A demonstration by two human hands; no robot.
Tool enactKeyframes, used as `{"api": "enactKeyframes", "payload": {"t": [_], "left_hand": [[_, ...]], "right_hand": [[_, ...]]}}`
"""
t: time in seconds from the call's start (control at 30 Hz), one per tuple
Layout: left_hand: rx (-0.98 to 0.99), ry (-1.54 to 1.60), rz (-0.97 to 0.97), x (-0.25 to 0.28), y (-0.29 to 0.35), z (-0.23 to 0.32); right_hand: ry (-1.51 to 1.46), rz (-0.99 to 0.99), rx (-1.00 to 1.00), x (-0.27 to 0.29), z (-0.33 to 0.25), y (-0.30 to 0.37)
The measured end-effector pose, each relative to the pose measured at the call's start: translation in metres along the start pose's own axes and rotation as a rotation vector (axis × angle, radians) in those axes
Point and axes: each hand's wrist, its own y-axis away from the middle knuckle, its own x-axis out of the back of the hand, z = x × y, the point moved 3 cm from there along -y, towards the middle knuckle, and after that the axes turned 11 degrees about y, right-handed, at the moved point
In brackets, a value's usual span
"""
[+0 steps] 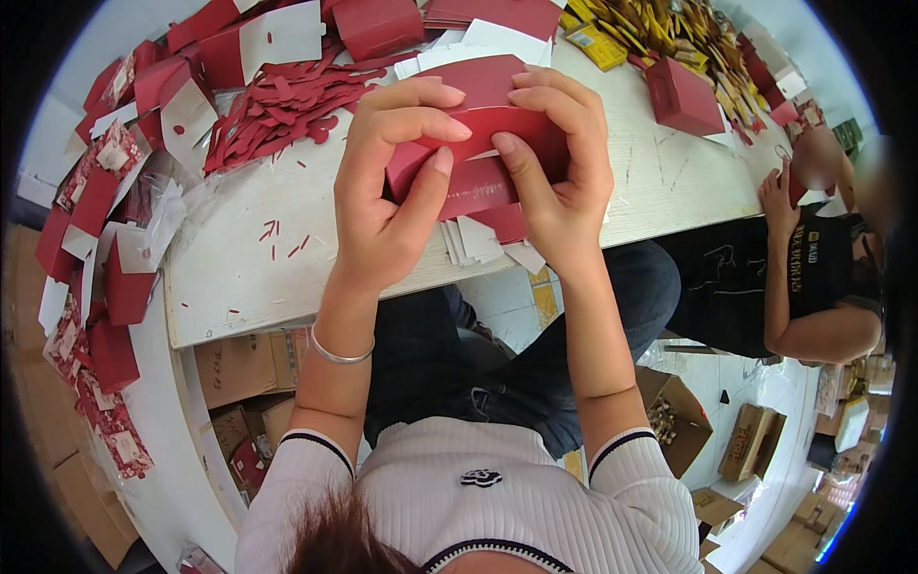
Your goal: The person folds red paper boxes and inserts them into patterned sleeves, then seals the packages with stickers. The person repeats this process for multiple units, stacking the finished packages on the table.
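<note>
A red cardboard box [475, 187] is held over the near edge of the table, between both my hands. My left hand [397, 182] grips its left side, the thumb on the near face and the fingertips bent over the upper edge. On the other side, my right hand [564, 163] presses its thumb against the front, its fingers curled over the top right. A gap shows along the box's top edge, by the thumbs. Beneath it lie white and red card pieces [473, 241], partly hidden by the box and hands.
Red card strips [277, 115] are heaped at the far left, beside several red boxes [120, 273]. Yellow packets [660, 38] are piled at the far right, near another red box [684, 96]. A co-worker [784, 268] sits at the right. Cardboard cartons [753, 442] stand on the floor.
</note>
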Motion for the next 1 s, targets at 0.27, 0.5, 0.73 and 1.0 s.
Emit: {"api": "enactKeyframes", "payload": {"t": [0.27, 0.5, 0.73, 1.0], "left_hand": [[-0.043, 0.225, 0.032, 0.007, -0.003, 0.0], [-0.259, 0.052, 0.024, -0.005, 0.006, 0.0], [0.113, 0.05, 0.236, 0.025, 0.022, -0.01], [1.197, 1.385, 0.087, 0.078, 0.023, -0.015]], "right_hand": [[-0.149, -0.128, 0.029, 0.011, -0.002, -0.002], [-0.949, -0.035, -0.92, -0.001, 0.021, 0.012], [-0.194, -0.056, -0.313, 0.012, 0.023, 0.018], [0.65, -0.294, 0.907, 0.017, 0.001, 0.039]]}}
